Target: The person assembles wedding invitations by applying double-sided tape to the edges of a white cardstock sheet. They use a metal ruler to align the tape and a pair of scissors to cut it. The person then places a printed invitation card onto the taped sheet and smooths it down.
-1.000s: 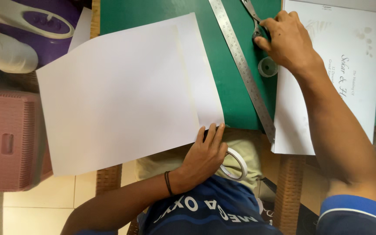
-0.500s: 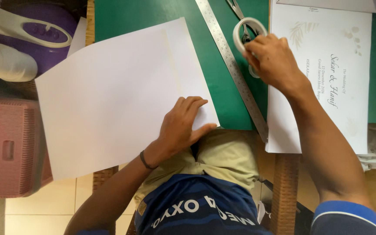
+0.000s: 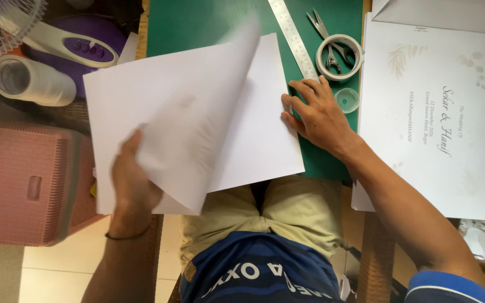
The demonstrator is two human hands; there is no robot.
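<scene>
Top sheet [image 3: 197,118]: lifted and curled, blurred, grasped in left hand [image 3: 133,179] fingers. Lower sheet [image 3: 265,134]: flat on green counter [image 3: 197,22], pressed at its edge by right hand [image 3: 318,115], fingers spread, grasping nothing. Just beyond right fingers: ruler [image 3: 293,36], tape roll [image 3: 339,56] ringing pliers [image 3: 326,39], small clear cup [image 3: 346,100], contents unclear.

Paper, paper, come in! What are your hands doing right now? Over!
Left hand lifting top sheet, folding it over. Right hand flat, pinning lower sheet on green mat. Ruler and tape close by.
</scene>
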